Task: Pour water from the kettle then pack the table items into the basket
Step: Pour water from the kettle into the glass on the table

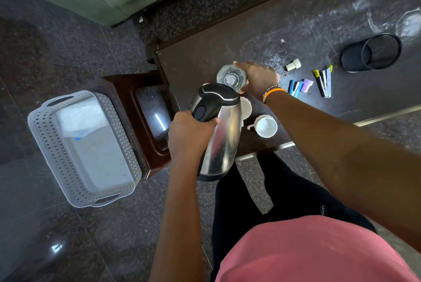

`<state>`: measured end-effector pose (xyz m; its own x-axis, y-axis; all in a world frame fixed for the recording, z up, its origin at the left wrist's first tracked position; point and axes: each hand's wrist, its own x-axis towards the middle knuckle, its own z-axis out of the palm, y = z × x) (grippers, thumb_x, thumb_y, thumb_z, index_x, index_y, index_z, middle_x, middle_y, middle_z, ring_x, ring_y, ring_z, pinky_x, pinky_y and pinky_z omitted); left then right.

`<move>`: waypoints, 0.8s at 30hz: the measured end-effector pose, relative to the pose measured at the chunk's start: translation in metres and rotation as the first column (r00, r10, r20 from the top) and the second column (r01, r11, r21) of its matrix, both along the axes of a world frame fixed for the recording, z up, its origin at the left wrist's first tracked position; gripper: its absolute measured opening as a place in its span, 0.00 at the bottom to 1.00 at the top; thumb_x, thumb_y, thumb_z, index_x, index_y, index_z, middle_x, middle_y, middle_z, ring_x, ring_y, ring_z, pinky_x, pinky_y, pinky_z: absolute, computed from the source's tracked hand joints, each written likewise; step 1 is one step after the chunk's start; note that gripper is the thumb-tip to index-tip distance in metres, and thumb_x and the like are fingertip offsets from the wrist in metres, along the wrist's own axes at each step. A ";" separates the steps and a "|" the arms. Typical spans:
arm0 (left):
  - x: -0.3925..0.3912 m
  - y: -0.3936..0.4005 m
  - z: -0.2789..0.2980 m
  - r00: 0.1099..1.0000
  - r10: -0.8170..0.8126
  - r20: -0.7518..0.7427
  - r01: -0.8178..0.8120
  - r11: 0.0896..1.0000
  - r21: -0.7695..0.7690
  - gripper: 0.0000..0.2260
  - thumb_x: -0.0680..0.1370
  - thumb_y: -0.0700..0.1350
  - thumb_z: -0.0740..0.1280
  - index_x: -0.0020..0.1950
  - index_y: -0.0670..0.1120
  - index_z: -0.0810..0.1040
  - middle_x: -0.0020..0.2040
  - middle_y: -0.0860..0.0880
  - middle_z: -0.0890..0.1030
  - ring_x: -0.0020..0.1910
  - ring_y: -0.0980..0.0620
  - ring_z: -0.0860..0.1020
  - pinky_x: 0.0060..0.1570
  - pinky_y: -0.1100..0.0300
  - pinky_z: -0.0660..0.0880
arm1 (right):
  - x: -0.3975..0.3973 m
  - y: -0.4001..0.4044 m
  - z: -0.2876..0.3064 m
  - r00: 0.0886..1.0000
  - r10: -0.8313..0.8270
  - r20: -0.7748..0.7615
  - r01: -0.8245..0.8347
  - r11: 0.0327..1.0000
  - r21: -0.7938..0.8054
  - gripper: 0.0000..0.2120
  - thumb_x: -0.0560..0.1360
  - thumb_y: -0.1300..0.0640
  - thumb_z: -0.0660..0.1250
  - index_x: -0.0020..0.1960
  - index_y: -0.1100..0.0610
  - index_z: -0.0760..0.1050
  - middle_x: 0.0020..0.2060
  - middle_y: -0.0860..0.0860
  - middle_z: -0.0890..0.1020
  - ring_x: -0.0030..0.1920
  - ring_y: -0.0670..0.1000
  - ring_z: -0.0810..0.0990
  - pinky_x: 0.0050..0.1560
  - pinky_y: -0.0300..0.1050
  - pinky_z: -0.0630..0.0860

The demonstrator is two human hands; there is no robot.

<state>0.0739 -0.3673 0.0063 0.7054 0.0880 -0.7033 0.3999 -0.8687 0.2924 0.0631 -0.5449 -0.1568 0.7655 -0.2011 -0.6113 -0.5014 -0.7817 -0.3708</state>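
My left hand [190, 132] grips the black handle of a steel kettle [222, 140], held tilted with its lid end toward a clear glass [230, 76] on the dark table [307, 31]. My right hand [258, 77] wraps the right side of that glass. A white cup [265, 126] stands on the table near its front edge, and a second white piece [246, 107] is partly hidden behind the kettle. The grey perforated basket [68, 167] sits on the floor at the left, with a pale sheet inside.
Further right on the table lie blue markers [295, 88], a purple eraser [307, 85], a stapler [325, 81], a small cream cap [293, 64] and a tipped black mesh pen holder [371, 52]. A brown stool [145, 90] stands between basket and table.
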 end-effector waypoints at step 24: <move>-0.003 0.001 -0.004 1.000 -0.014 0.000 0.014 1.000 0.004 0.13 0.65 0.53 0.74 0.42 0.47 0.78 0.36 0.52 0.79 0.37 0.51 0.78 0.38 0.60 0.71 | 0.000 0.000 0.001 1.000 -0.009 0.001 0.009 1.000 0.020 0.35 0.69 0.55 0.72 0.72 0.47 0.61 0.67 0.54 0.72 0.66 0.61 0.72 0.67 0.64 0.65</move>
